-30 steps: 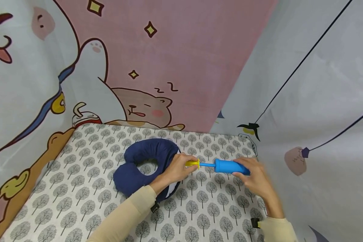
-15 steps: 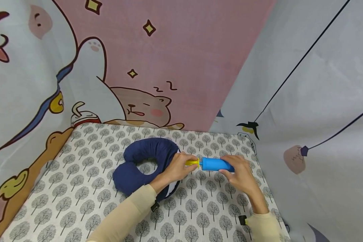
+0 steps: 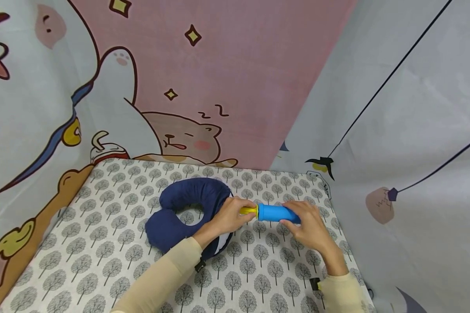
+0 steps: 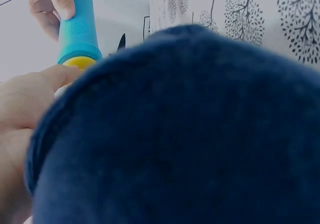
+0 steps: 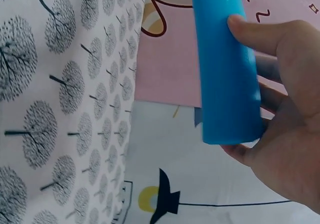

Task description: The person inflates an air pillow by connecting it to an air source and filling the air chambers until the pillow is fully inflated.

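Note:
A navy U-shaped neck pillow (image 3: 196, 191) lies on the cloth, its opening toward the left. My left hand (image 3: 231, 215) reaches across the pillow's right side and pinches the yellow end piece (image 3: 248, 211) of a hand pump. The pump's blue barrel (image 3: 276, 213) points to the right, held in my right hand (image 3: 309, 226), thumb on one side and fingers on the other. Barrel and yellow flange now meet, with the thin rod out of sight. In the left wrist view, the navy fabric (image 4: 190, 129) hides much of the left hand.
The table is covered with a white cloth (image 3: 113, 248) printed with grey trees. A pink and white cartoon curtain (image 3: 254, 78) rises behind it, and a pale curtain (image 3: 423, 108) hangs at the right. A black wrist strap piece (image 3: 315, 284) sits at the right sleeve.
My right hand has slid the blue barrel leftward along the rod until it meets the yellow flange. The left hand and the neck pillow have stayed nearly in place.

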Demonstrator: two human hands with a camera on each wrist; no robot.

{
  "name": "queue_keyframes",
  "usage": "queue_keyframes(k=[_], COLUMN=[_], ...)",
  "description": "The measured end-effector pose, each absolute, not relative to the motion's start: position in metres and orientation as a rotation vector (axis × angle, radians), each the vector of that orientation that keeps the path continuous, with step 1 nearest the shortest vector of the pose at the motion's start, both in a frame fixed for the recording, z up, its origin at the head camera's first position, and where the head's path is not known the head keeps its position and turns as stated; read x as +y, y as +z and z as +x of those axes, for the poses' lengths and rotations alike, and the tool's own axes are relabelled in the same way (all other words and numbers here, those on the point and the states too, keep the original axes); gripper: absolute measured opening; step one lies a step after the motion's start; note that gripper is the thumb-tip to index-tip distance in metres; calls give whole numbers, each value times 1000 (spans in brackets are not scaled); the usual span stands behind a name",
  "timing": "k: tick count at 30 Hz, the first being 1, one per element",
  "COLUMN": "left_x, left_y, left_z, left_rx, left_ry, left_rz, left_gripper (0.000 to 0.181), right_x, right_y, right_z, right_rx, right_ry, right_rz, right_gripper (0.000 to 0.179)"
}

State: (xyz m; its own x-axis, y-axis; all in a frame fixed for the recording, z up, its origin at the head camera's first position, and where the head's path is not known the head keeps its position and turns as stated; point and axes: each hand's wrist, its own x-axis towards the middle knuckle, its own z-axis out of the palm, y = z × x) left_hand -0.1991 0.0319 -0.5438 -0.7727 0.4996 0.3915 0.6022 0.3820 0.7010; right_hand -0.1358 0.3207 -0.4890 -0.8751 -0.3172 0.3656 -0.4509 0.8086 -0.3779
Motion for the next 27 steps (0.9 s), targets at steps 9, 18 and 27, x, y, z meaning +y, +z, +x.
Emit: queue_keyframes(k=[9,18,27], left_x=[30,28,31], left_y=[-547,-546,-548], left_z=[-199,-201,-199], left_rx=[-2526,-2470,-2477], left_ry=[-1331,-1325,-1311], left_rz=[-1022,-1140,-1118], left_gripper=[23,21,20], right_x=[306,282,272], right_y=[-482,-480,-483], right_z=[-138,-150,-157], right_rx=[-2722,-2742,-2774], right_ry=[635,532,507], right_rz=[699,844,910], right_gripper=[61,61,57])
